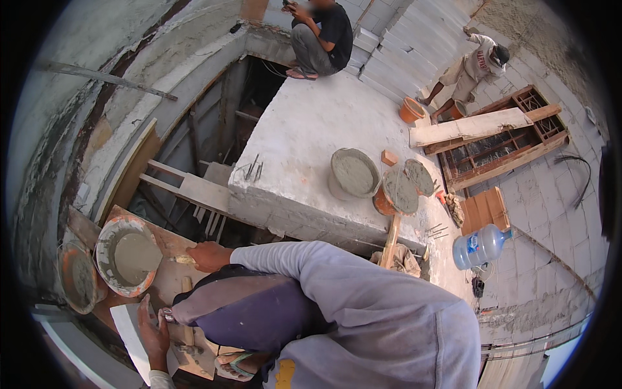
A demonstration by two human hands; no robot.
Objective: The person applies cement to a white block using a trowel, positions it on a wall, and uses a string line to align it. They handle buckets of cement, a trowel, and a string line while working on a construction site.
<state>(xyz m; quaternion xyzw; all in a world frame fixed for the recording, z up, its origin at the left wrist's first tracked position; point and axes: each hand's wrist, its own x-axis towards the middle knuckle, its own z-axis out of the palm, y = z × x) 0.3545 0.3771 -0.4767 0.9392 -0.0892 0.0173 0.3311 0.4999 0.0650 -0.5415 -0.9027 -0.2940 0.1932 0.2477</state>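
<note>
My right hand [210,256] is closed round the handle of a trowel [183,259], whose blade reaches over a bucket of wet grey mortar [126,259]. Mortar covers the blade, so its outline is hard to make out. My left hand [154,334] grips the side of a pale lightweight block [133,330] just below that bucket. A second mortar-smeared bucket [79,279] stands to the left. Near my knee, a wooden-handled tool [188,334] lies partly hidden on the plywood board [168,236]. My sandalled foot [240,366] is beside it.
An opening [249,97] drops away beyond the board, next to a raised concrete slab [285,142]. On the slab stand several mortar containers [353,174]. A water jug [481,246] lies at right. One person [321,39] squats; another [479,65] bends near stacked blocks [411,55].
</note>
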